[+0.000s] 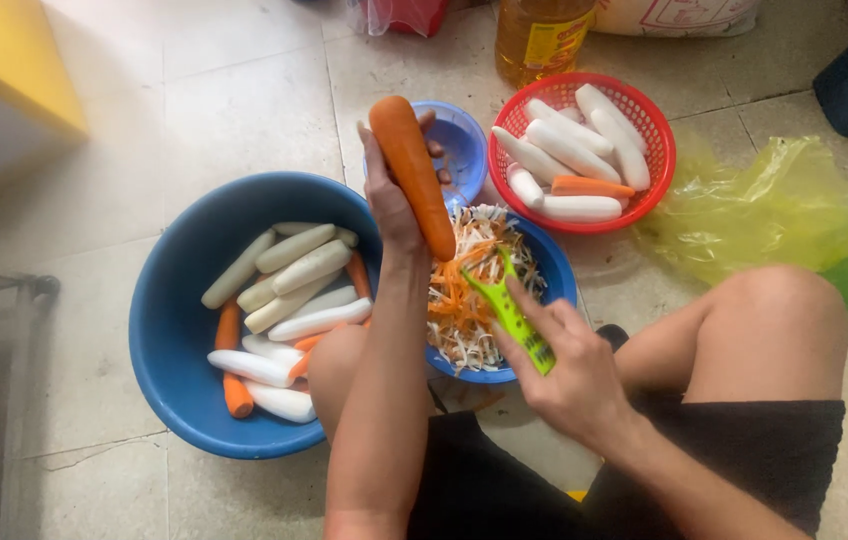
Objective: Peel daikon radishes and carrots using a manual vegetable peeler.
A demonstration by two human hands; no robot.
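Your left hand (391, 200) is closed around the far end of a carrot (412, 172), holding it tilted so its tip points down toward the small blue bowl (554, 275) heaped with orange and white shreds (459, 300). Your right hand (569, 375) is wrapped around the handle of a green peeler (509, 310), fingers curled tight, with its blade end just beside the carrot's lower tip, above the shreds. To the left, near your knee, sits a big blue basin (169, 320) holding peeled white radishes (309, 265) and a few carrots. Farther off to the right, a red basket (659, 150) holds more white radishes and one carrot. Behind the carrot there is a small blue strainer (464, 140). A yellow plastic bag (774, 205) lies on the floor to the right of the basket.
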